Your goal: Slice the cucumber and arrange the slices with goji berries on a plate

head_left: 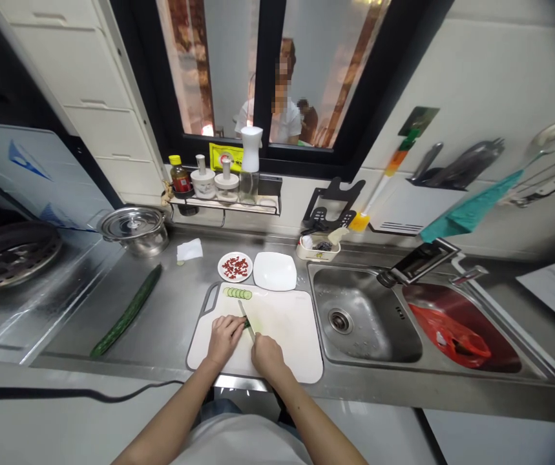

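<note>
My right hand (266, 356) is closed around the handle of a kitchen knife (244, 312), its blade pointing away and to the left over the white cutting board (296, 336). Just left of the blade, my left hand (226, 334) presses curled fingers on a green cucumber piece (247, 323), mostly hidden under the fingertips. A row of several thin cucumber slices (237, 293) lies near the board's far left edge. Behind the board stand a small plate (221, 268) of chopped red bits and a white square plate (274, 271).
A whole cucumber (129, 313) lies on the steel counter at left, near a lidded pot (144, 232). To the right is a double sink (369, 358), with a red plastic bag (456, 339) in its far basin. A condiment rack (223, 203) hangs below the window.
</note>
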`<state>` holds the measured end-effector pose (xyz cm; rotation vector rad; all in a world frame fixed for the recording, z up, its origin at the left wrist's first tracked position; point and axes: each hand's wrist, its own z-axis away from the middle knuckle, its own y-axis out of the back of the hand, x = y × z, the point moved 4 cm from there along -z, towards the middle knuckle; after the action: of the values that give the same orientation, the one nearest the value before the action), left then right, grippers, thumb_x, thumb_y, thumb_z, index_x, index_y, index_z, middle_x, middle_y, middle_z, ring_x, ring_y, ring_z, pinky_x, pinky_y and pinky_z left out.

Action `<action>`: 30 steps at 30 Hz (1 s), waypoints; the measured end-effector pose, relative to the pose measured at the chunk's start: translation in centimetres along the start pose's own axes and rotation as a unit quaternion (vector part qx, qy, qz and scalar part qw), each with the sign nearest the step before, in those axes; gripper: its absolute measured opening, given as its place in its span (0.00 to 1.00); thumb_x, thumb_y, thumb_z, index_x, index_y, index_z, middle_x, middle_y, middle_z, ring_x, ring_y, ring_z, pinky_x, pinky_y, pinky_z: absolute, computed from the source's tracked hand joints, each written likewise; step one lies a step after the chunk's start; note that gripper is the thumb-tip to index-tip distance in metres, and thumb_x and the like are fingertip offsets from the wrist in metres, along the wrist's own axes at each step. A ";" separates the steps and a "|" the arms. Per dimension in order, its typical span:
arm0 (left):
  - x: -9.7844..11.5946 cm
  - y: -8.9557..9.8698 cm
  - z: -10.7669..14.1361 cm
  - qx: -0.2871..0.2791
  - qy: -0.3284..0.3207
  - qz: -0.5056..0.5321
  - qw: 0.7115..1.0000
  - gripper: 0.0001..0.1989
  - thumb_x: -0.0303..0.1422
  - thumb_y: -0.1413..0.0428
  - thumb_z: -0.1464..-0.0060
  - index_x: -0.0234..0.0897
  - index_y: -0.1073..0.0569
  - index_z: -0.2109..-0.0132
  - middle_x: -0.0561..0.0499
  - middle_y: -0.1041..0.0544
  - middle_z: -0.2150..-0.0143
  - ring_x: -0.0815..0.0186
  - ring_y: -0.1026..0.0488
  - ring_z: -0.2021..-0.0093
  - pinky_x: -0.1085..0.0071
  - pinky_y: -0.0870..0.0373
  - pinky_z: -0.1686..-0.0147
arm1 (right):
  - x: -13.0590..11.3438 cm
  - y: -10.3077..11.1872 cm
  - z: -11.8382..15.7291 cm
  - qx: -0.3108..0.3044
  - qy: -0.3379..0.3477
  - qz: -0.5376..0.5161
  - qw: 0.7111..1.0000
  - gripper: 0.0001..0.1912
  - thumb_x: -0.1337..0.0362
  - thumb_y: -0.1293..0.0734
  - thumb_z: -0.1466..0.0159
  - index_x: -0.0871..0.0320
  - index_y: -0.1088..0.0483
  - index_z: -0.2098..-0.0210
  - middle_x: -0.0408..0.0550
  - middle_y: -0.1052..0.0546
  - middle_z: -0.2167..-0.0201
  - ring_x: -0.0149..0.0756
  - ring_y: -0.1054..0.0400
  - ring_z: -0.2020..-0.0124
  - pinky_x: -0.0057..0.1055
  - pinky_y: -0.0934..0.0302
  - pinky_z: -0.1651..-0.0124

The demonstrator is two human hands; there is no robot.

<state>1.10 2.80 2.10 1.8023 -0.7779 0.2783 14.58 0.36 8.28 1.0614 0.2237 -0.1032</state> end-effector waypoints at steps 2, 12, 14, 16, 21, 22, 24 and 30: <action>0.0 0.0 0.0 -0.003 -0.002 -0.002 1.000 0.12 0.36 0.52 0.38 0.44 0.25 0.54 0.50 0.24 0.61 0.64 0.32 0.62 0.65 0.39 0.60 | 0.0 -0.1 0.0 0.005 0.000 -0.001 1.000 0.18 0.73 0.48 0.36 0.66 0.32 0.52 0.60 0.24 0.58 0.43 0.29 0.54 0.32 0.39 0.56; 0.2 0.2 -0.1 -0.005 0.004 0.002 1.000 0.13 0.36 0.53 0.38 0.44 0.25 0.54 0.49 0.24 0.61 0.64 0.31 0.61 0.64 0.39 0.59 | 0.0 0.0 -0.2 0.003 -0.005 -0.006 1.000 0.18 0.74 0.47 0.36 0.65 0.31 0.53 0.59 0.24 0.59 0.41 0.29 0.55 0.31 0.40 0.58; 0.3 0.3 -0.1 -0.003 0.002 0.002 1.000 0.13 0.36 0.52 0.38 0.44 0.25 0.54 0.49 0.24 0.61 0.64 0.31 0.61 0.64 0.39 0.59 | 0.0 0.1 0.1 0.003 -0.007 -0.005 1.000 0.17 0.74 0.47 0.36 0.64 0.31 0.54 0.60 0.24 0.59 0.42 0.29 0.55 0.31 0.40 0.58; 0.3 0.3 -0.1 -0.002 0.003 0.000 1.000 0.13 0.36 0.52 0.39 0.44 0.25 0.54 0.49 0.24 0.61 0.64 0.32 0.62 0.64 0.39 0.59 | 0.3 0.1 0.6 -0.001 -0.008 -0.003 1.000 0.17 0.74 0.47 0.37 0.64 0.31 0.54 0.60 0.24 0.59 0.42 0.29 0.55 0.32 0.40 0.58; 0.1 0.1 0.0 0.000 0.010 -0.002 1.000 0.13 0.36 0.52 0.38 0.44 0.25 0.54 0.49 0.25 0.61 0.64 0.32 0.61 0.65 0.39 0.59 | 1.1 -0.4 2.4 -0.016 -0.012 0.012 1.000 0.17 0.73 0.46 0.36 0.65 0.31 0.54 0.60 0.24 0.58 0.42 0.29 0.55 0.31 0.40 0.57; 0.1 0.1 0.0 0.000 0.010 -0.001 1.000 0.13 0.36 0.52 0.38 0.44 0.25 0.54 0.49 0.25 0.61 0.64 0.32 0.61 0.65 0.39 0.59 | 1.2 -0.5 2.7 -0.018 -0.013 0.014 1.000 0.17 0.73 0.47 0.36 0.65 0.31 0.53 0.60 0.24 0.58 0.42 0.29 0.55 0.31 0.40 0.57; 0.0 0.0 0.1 0.000 0.009 0.001 1.000 0.12 0.36 0.52 0.38 0.44 0.25 0.54 0.49 0.25 0.61 0.64 0.32 0.61 0.65 0.39 0.59 | 1.3 -0.8 2.9 -0.016 -0.011 0.017 1.000 0.17 0.73 0.47 0.36 0.65 0.31 0.53 0.60 0.24 0.59 0.42 0.29 0.55 0.31 0.40 0.57; 0.1 0.3 0.0 0.000 0.012 0.001 1.000 0.13 0.36 0.53 0.38 0.44 0.25 0.54 0.49 0.25 0.61 0.64 0.32 0.61 0.64 0.40 0.59 | 1.1 -1.2 2.2 -0.006 -0.004 0.013 1.000 0.17 0.74 0.48 0.36 0.66 0.31 0.54 0.61 0.24 0.59 0.43 0.29 0.55 0.32 0.39 0.57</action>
<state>1.03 2.69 2.36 1.7956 -0.7634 0.3000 15.75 -2.18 8.00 1.0522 0.2032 -0.0820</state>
